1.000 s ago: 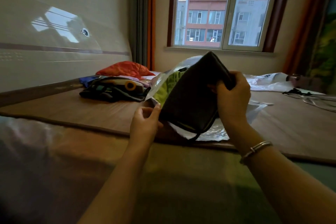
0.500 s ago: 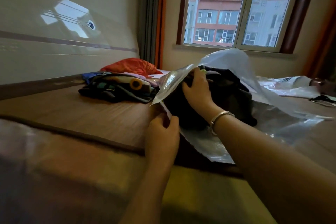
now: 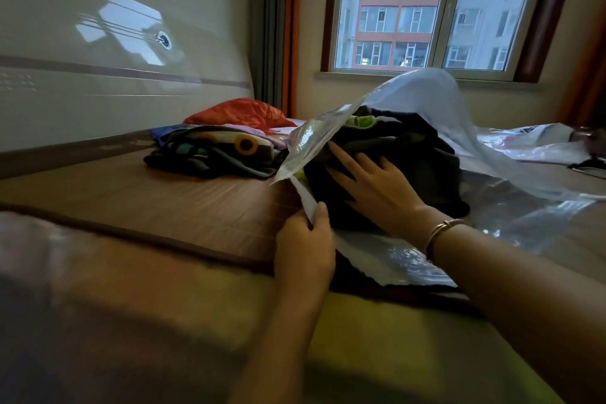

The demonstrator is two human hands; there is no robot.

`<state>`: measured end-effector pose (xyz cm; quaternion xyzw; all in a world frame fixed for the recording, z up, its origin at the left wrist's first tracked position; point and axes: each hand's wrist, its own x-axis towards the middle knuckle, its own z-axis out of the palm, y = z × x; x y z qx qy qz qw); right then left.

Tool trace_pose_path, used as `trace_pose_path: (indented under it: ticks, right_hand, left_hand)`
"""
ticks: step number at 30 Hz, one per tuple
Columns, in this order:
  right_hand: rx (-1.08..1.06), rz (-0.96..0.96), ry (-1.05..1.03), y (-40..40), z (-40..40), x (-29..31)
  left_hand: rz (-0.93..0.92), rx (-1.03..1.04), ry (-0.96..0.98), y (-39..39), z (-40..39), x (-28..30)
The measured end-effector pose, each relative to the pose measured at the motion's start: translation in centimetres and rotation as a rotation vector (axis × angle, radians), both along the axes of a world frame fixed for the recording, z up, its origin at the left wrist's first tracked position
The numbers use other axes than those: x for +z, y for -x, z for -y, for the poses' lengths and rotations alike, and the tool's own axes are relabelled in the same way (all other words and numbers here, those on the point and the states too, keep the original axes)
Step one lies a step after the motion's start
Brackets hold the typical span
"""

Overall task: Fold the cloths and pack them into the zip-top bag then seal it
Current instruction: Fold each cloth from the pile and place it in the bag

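A large clear zip-top bag [image 3: 429, 98] lies open on the bed mat, its top flap raised. Inside it sits a folded dark cloth [image 3: 423, 157] on top of a green cloth [image 3: 362, 121]. My left hand [image 3: 305, 243] pinches the bag's lower edge at its mouth. My right hand [image 3: 373, 184], with a bracelet on the wrist, reaches into the bag and presses flat with spread fingers on the dark cloth.
A pile of unfolded cloths [image 3: 213, 154], dark, blue and patterned, lies left of the bag with a red cloth [image 3: 242, 111] behind it. A second plastic bag [image 3: 531, 141] lies at the right. The brown bed mat [image 3: 147, 203] spreads in front; the wall stands left.
The dark cloth, held up with both hands a second ago, now lies inside the bag. My right hand went from gripping it to pressing it flat; my left hand took the bag's edge.
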<state>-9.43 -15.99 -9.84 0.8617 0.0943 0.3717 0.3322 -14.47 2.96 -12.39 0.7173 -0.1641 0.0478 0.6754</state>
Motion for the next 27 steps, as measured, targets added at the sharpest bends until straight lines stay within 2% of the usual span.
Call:
trace_pose_path:
  ticks: [6,10,15,21,24,27]
  right_hand:
    - [-0.174,-0.199,-0.059,-3.6,-1.0,1.4]
    - [-0.330,-0.350,-0.191,-7.7,-1.9,2.1]
    - [-0.395,-0.405,-0.283,-9.0,-3.0,2.5]
    - [-0.302,-0.348,-0.313,-5.1,-4.4,0.7]
    - [-0.233,-0.412,-0.401,-0.6,-5.8,0.7]
    - [-0.078,-0.346,-0.511,4.7,-7.5,0.9]
  left_hand:
    - [0.021,-0.047,0.161,0.0,-0.3,-0.8]
    - [0.005,-0.078,0.270,-1.2,-1.0,-0.5]
    - [0.016,-0.079,0.246,-1.9,-1.8,-0.4]
    - [0.048,-0.104,0.110,-1.4,-2.5,-0.2]
    - [0.044,-0.148,0.050,-0.5,-3.3,-0.3]
    - [0.026,-0.123,0.057,0.6,-4.5,-0.3]
